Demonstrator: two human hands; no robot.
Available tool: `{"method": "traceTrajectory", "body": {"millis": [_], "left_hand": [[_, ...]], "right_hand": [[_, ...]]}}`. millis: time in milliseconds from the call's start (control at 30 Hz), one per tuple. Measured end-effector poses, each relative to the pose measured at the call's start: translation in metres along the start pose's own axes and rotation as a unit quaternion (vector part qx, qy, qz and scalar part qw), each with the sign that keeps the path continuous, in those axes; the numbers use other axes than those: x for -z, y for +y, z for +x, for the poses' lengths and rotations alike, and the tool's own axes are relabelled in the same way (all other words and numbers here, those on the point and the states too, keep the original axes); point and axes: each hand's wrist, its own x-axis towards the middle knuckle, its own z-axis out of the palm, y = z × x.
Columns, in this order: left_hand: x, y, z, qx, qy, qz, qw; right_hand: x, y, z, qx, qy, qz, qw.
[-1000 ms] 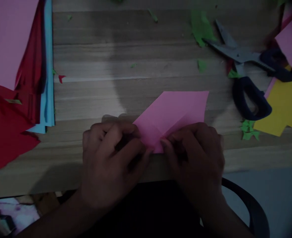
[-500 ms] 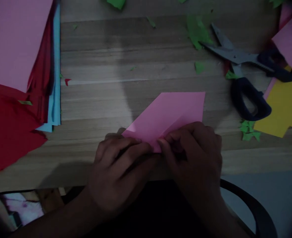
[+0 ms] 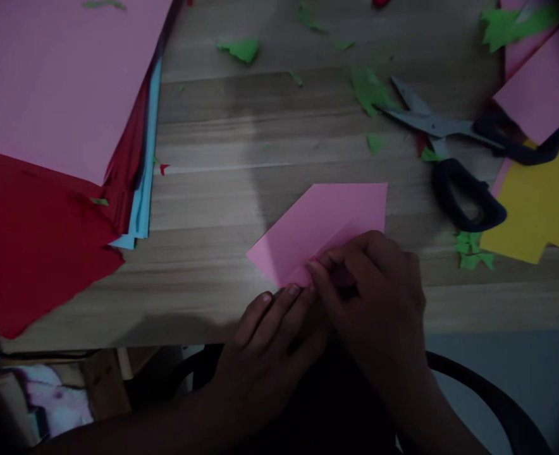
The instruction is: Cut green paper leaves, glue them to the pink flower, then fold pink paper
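Note:
A folded piece of pink paper (image 3: 317,227) lies near the table's front edge, with slanted corners and a diagonal flap on its right part. My right hand (image 3: 374,284) pinches the flap's edge between thumb and forefinger at the paper's lower right. Just below the paper, my left hand (image 3: 274,341) rests with its fingers stretched out, the fingertips at the paper's lower edge. The paper's lower right part is hidden under my right hand.
Open scissors (image 3: 443,129) with dark blue handles lie at the right, beside yellow paper (image 3: 540,208) and pink pieces (image 3: 538,88). At the left is a stack of pink sheets (image 3: 61,82), with red paper (image 3: 47,246) below. Green scraps (image 3: 241,49) are scattered about the wooden table (image 3: 203,208).
My left hand has drawn back off the pink paper toward the table's front edge, uncovering its left corner. My right hand keeps its pinch. The view has shifted slightly left.

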Motion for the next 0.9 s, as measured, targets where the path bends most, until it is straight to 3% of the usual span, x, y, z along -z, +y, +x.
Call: {"method": "traceTrajectory", "body": {"millis": [133,367,667,900], "left_hand": [[0.0,0.001,0.001,0.01,-0.002,0.019,1.0],[0.005,-0.006,0.013,-0.035,0.04,0.06,0.997],[0.002,-0.012,0.024,-0.053,0.024,0.102,0.993],[0.004,-0.011,0.022,-0.04,0.0,0.092,0.995]], "right_hand": [[-0.001,0.0,0.0,0.002,0.001,-0.006,1.0],[-0.004,0.005,-0.002,-0.002,0.036,-0.01,0.999],[0.012,0.038,-0.022,0.016,0.064,-0.002,0.998],[0.017,0.04,-0.032,0.165,0.051,0.03,0.984]]}}
